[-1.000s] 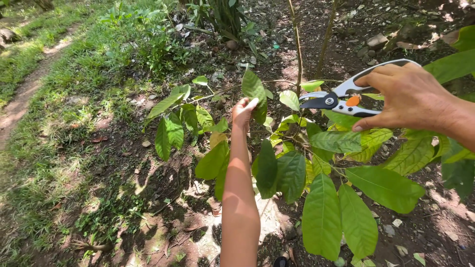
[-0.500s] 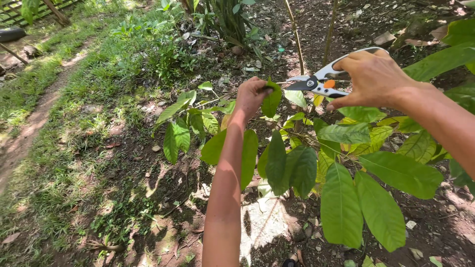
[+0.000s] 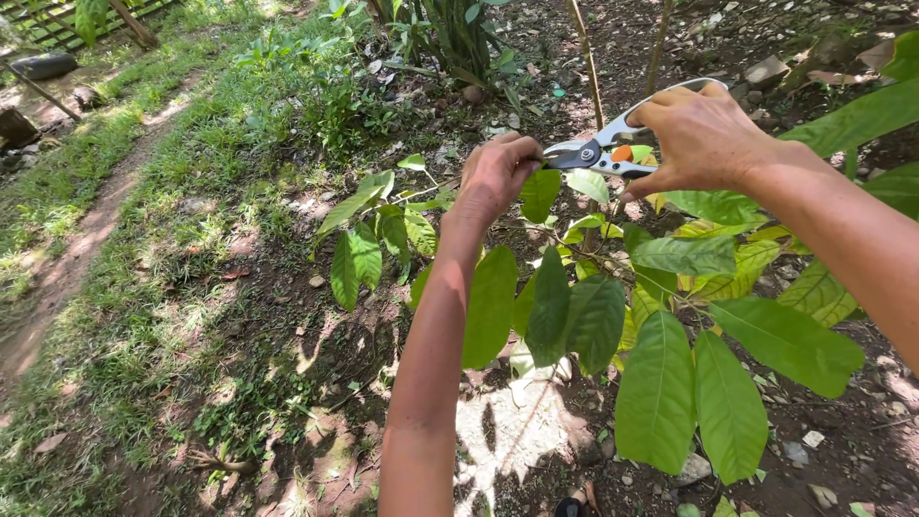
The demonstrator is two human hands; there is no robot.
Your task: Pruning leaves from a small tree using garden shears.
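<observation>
My right hand (image 3: 704, 134) grips pruning shears (image 3: 601, 153) with white handles, an orange latch and dark blades that point left. The blade tips reach my left hand (image 3: 496, 174), which is closed around a thin branch of a young plant with big green leaves (image 3: 550, 306). More large leaves (image 3: 728, 402) hang below my right forearm. The part of the branch inside my left fist is hidden, and I cannot tell whether the blades are around it.
Two thin bare stems (image 3: 589, 67) rise behind the shears. Grass and a dirt path (image 3: 67, 268) run along the left. A clump of broad-leaved plants (image 3: 450, 38) stands at the back, with stones (image 3: 766, 72) on bare soil at right.
My left hand rose and closed on the branch. My right hand brought the shears left and down until the blades met my left hand. The camera view shifted closer.
</observation>
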